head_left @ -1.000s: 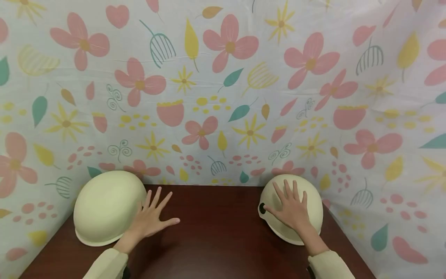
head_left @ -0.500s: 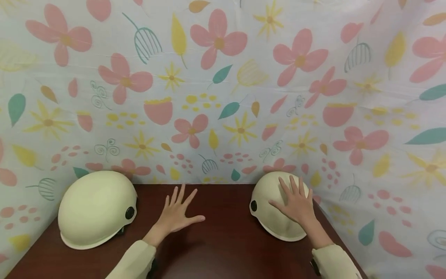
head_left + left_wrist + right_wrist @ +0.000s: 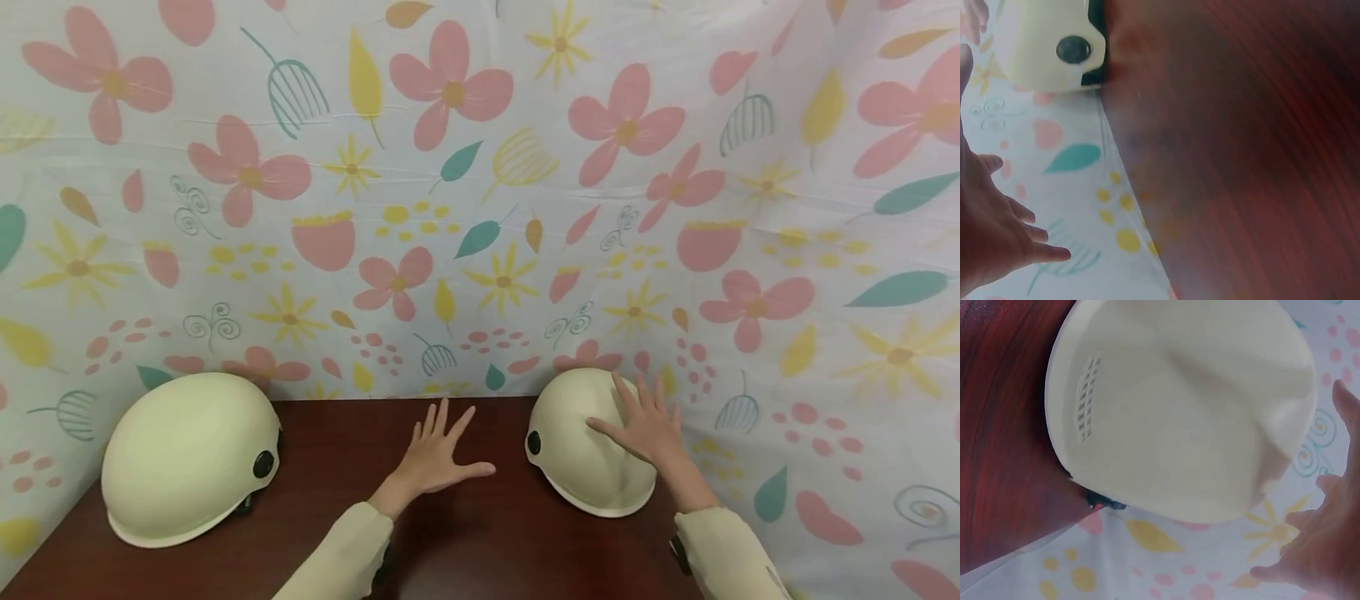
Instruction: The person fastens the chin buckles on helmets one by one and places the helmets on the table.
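Note:
Two cream helmets rest dome up on the dark wooden table. The left helmet [image 3: 187,450] has a black round fitting on its side, and the right helmet [image 3: 577,433] has one too. My left hand [image 3: 433,458] hovers above the table between them, fingers spread, holding nothing. Over the right part of the right helmet is my right hand [image 3: 647,425], fingers spread. In the right wrist view that hand [image 3: 1329,525] appears apart from the shell [image 3: 1179,412], which shows vent slots and a dark strap piece [image 3: 1105,500] below its rim.
A dark reddish-brown table [image 3: 480,533] spans the lower view. Behind and beside it hangs a white cloth [image 3: 480,250] printed with pink flowers, yellow dots and teal leaves. Both cream sleeves [image 3: 337,550] reach in from the bottom edge.
The view has turned right, so the helmets sit further left in it. My left hand has moved right, away from the left helmet. The right hand has shifted toward the right helmet's right edge.

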Action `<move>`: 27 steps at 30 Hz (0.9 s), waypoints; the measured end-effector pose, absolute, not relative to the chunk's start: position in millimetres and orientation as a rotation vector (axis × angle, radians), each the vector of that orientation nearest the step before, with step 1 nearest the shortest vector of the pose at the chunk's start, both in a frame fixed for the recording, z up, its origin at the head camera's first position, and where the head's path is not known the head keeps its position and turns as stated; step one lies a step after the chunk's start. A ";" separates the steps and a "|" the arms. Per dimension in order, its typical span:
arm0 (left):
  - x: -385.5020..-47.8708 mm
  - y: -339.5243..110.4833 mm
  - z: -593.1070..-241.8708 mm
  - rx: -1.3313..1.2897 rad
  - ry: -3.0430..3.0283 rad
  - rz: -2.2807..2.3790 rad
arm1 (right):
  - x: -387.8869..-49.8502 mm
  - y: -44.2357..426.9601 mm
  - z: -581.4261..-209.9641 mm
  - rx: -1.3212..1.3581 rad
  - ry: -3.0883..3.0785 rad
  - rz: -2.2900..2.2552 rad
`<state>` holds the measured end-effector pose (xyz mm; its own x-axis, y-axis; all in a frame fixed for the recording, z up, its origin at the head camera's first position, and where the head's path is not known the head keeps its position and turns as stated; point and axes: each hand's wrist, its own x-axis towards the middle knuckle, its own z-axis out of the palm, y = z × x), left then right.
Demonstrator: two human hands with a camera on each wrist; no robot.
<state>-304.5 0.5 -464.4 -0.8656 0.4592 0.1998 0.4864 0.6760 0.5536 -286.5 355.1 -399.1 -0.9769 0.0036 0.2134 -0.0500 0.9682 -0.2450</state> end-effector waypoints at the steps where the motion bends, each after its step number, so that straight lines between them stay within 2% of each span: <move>1: -306.0 6.1 -464.9 -0.808 -2.836 -0.976 | -286.7 356.4 -398.8 0.031 -2.906 0.380; 12: -314.3 60.1 -483.8 -0.918 -2.837 -1.199 | -284.1 363.8 -402.5 0.039 -2.889 0.480; 27: -316.2 70.8 -482.2 -0.948 -2.828 -1.318 | -290.7 371.4 -419.9 0.036 -2.874 0.837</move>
